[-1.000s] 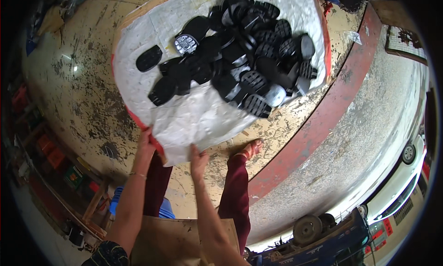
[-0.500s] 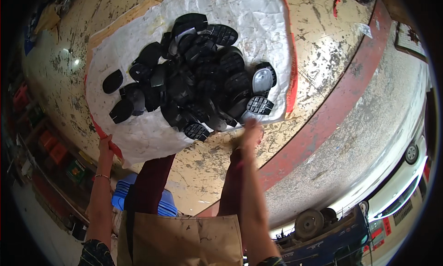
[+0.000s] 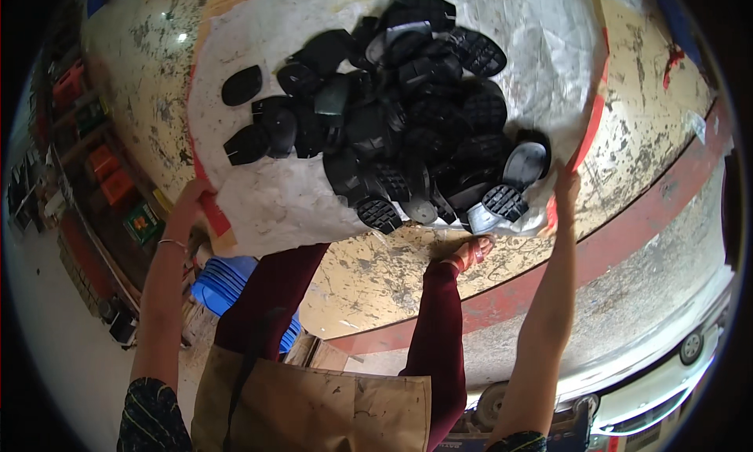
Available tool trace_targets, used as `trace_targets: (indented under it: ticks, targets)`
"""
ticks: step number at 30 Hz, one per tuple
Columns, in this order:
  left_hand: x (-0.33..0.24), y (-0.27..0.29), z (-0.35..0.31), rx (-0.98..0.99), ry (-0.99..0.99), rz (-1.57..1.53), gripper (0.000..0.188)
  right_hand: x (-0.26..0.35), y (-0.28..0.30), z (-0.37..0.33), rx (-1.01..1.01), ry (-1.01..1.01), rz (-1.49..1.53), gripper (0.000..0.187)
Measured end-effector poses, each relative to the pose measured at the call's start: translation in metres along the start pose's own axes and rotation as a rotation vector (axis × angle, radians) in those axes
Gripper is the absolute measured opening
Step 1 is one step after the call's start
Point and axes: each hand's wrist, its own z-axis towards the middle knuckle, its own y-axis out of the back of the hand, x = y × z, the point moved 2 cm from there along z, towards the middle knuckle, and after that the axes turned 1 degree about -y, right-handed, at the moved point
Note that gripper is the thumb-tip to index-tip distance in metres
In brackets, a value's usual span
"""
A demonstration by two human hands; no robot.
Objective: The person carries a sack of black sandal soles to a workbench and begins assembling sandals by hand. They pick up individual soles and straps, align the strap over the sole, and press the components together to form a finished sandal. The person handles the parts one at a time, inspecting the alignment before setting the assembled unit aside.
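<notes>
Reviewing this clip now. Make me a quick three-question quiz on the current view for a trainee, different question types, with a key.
1. Multiple choice: where is the right hand?
A) On the apron
B) At the right edge of the white sheet
C) Inside the heap

2. True or false: the left hand is at the far edge of the sheet, beyond the heap of sole-shaped pieces.

3. Fill in the blank: the sole-shaped pieces heaped on the sheet are mostly ____ in colour.

Key: 1: B. 2: False; it grips the near left corner, by the red strip. 3: black.
</notes>
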Motion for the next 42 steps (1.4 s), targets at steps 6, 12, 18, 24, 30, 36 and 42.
trace_targets:
  ticks: [6,12,18,24,30,36,42]
  targets:
    - [-0.007,-0.08,-0.081,-0.324,-0.364,0.203,0.015,0.101,-0.007,-0.1,0.177,0.012,-0.116,0.028]
    - [-0.037,-0.117,-0.173,-0.22,-0.575,-0.044,0.036,0.211,0.022,-0.167,0.169,0.323,-0.2,0.031]
    - [-0.115,-0.038,-0.25,0.041,-0.523,-0.337,0.03,0.317,0.092,-0.197,0.132,0.377,-0.124,0.031]
    - [-0.182,0.088,-0.4,0.226,-0.298,-0.793,0.032,0.496,0.194,-0.288,0.033,0.283,-0.392,0.021]
    - [-0.2,0.2,-0.512,0.48,-0.326,-0.984,0.02,0.658,0.277,-0.372,-0.146,0.367,-0.317,0.023]
    - [-0.236,0.273,-0.609,0.609,-0.54,-0.976,0.02,0.762,0.324,-0.477,-0.272,0.712,-0.287,0.04]
    - [-0.337,0.374,-0.643,0.667,-0.748,-1.122,0.019,0.915,0.269,-0.557,-0.496,0.8,-0.282,0.034]
